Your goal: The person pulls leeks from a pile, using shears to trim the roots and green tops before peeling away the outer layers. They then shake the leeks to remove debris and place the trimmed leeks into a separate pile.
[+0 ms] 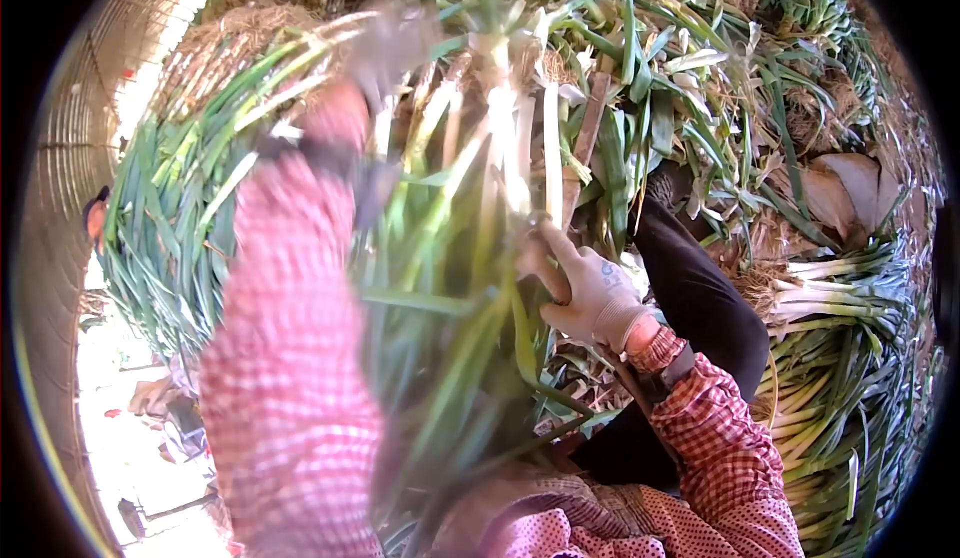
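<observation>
The stalks (515, 138) lie straight in front of me, at the middle of the view, pale ends pointing away and green leaves running back toward the lap. I'd judge the step in hand to be handling these at their pale ends. The next move, to my mind, calls for a steady right hand and a clearer look at the left before trusting its grip.

The shanks look white and slender, catching hard light; lower down the leaves smear into green, so I can't count them.

My right hand (600, 293), gloved, is at their right edge, index finger stretched toward them and the others partly curled; whether it has hold of any I can't tell. My left hand (392, 43) is out ahead, up and to the left, too blurred for me to say how open it is or what it has.

Farther out, a rooted bundle (180, 208) sits on the left, loose leaves (690, 88) spread ahead on the right, and a pile (835, 388) lies beyond the dark trouser leg (705, 288).
</observation>
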Demonstrator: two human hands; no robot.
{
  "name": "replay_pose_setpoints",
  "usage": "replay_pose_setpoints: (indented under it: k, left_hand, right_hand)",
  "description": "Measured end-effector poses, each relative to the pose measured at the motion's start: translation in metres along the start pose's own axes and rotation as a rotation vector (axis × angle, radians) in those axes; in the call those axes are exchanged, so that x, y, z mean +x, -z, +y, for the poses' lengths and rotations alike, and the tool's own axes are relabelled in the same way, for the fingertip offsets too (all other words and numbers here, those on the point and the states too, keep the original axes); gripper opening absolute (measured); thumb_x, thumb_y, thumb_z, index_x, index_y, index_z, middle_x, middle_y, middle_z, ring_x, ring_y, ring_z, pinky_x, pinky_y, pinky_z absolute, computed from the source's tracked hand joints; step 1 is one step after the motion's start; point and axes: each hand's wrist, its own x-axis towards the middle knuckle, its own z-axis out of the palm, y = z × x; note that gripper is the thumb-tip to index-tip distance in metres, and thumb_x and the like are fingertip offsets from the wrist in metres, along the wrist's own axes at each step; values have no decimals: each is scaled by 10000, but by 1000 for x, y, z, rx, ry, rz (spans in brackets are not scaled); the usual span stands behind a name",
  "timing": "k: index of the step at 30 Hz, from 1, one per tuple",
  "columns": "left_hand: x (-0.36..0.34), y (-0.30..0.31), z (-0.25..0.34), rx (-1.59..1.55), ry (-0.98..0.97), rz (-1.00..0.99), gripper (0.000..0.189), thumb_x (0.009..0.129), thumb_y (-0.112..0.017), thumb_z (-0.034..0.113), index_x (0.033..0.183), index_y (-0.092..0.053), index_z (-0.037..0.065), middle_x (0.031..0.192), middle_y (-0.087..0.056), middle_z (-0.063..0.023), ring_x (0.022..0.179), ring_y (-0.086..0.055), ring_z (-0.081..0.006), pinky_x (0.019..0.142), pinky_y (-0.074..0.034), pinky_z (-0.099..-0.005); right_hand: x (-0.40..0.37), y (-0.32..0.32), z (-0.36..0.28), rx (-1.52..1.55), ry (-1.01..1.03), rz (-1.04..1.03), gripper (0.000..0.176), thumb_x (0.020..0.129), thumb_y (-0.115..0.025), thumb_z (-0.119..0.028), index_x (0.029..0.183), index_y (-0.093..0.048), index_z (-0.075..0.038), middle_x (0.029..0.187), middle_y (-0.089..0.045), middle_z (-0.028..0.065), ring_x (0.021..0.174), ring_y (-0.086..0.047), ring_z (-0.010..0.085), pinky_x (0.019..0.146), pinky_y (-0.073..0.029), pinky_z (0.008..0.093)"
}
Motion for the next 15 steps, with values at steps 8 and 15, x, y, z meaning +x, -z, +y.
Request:
replay_pose_setpoints:
  k: [8, 15]
  left_hand:
    - [-180, -130, -43, 396, 240, -312, 373, 983, -533, 403, 994, -657, 52, 932, -703, -218, 886, -696, -397, 774, -537, -508]
    - [-210, -181, -74, 270, -526, -278, 320, 965, -496, 243, 1221, -589, 75, 1113, -686, -215, 921, -690, -402, 838, -552, -485]
  right_hand:
    - [-6, -14, -4, 144, 179, 139, 937, 724, -698, -162, 1551, -280, -17, 677, -588, 141, 627, -621, 278, 645, -503, 375]
    - [9, -10, -61, 193, 221, -69, 869, 745, -668, -152, 1530, -306, -56, 987, -690, 259, 955, -677, 433, 867, -516, 457]
